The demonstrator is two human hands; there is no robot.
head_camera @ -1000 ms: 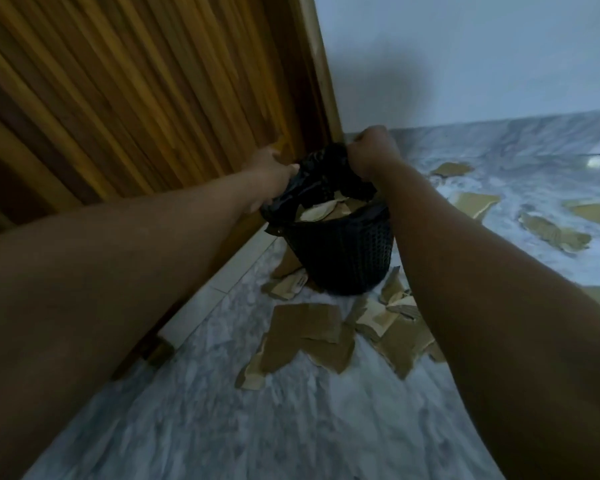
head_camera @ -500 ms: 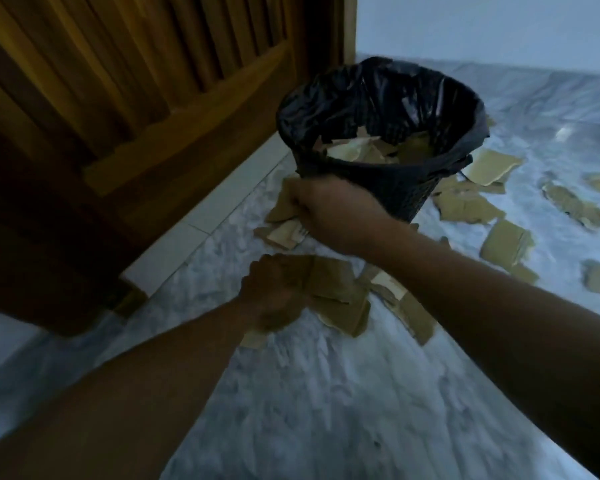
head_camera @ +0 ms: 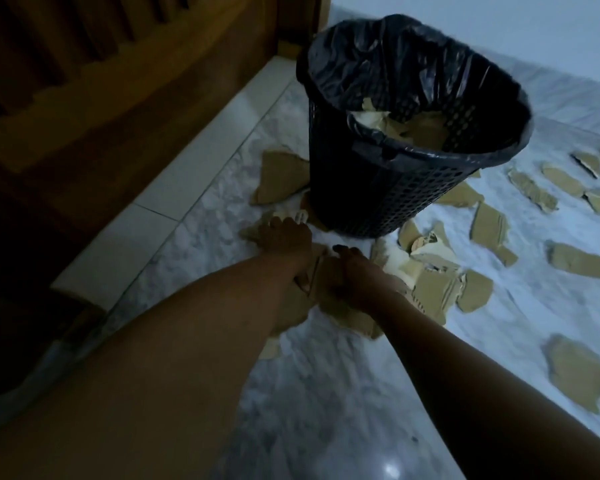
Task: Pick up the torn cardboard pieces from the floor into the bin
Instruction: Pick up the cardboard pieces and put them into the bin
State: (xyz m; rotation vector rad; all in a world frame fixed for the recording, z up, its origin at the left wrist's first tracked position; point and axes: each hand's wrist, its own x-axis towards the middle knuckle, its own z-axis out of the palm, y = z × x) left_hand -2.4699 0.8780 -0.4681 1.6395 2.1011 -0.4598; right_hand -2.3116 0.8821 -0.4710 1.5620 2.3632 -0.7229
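Note:
A black mesh bin (head_camera: 388, 188) with a black liner stands on the marble floor, with torn cardboard (head_camera: 423, 129) lying inside it. More brown cardboard pieces lie around its base. My left hand (head_camera: 284, 233) reaches to the bin's foot, fingers spread flat over a pale piece (head_camera: 300, 214). Just right of it, my right hand (head_camera: 354, 271) is curled onto a large brown piece (head_camera: 347, 313) whose near edge is lifted off the floor. A torn pile (head_camera: 433, 289) lies right of that hand.
A dark wooden door (head_camera: 118, 98) and a white threshold strip (head_camera: 187, 188) run along the left. A white wall (head_camera: 499, 29) stands behind the bin. Several loose cardboard pieces (head_camera: 579, 261) are scattered over the floor to the right, one big one (head_camera: 575, 372) nearer me.
My right hand left the bin's rim and dropped to the cardboard on the floor. My left hand slid forward from the pile to the piece at the bin's base. The view tilted down.

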